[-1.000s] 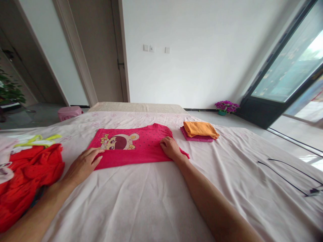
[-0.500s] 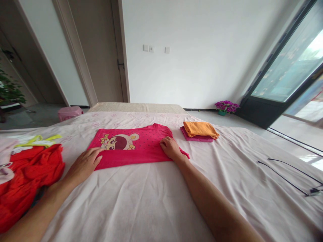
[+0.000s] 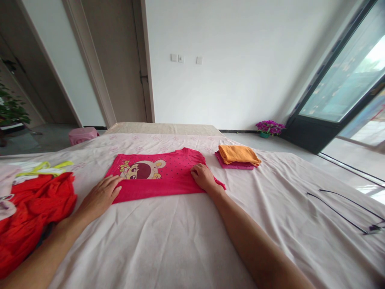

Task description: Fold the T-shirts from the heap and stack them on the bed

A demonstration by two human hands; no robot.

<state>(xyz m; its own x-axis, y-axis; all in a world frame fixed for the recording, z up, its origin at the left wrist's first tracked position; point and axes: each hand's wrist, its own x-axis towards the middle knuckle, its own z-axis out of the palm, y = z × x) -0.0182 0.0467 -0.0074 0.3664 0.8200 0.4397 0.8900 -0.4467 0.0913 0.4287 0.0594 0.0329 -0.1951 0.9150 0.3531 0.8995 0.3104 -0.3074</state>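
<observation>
A pink T-shirt [image 3: 177, 166] with dark dots and a cartoon face in a bear hood lies on the bed, its near side folded over in a plain band. My left hand [image 3: 100, 192] rests at the shirt's left edge, fingers stretched out and thumb apart. At the shirt's right part, my right hand [image 3: 203, 176] presses down with curled fingers closed on the cloth; its fingertips are partly hidden. To the right of the shirt sits an orange folded garment [image 3: 239, 154] on top of a dark pink folded one [image 3: 224, 163].
A loose heap of red clothing [image 3: 45, 204], with white and yellow-trimmed pieces, lies at the left beside my forearm. Black-armed glasses [image 3: 374, 228] rest on the pale sheet [image 3: 162, 241] at the right. Beyond the bed stand a pink stool [image 3: 83, 135] and purple flowers [image 3: 270, 127].
</observation>
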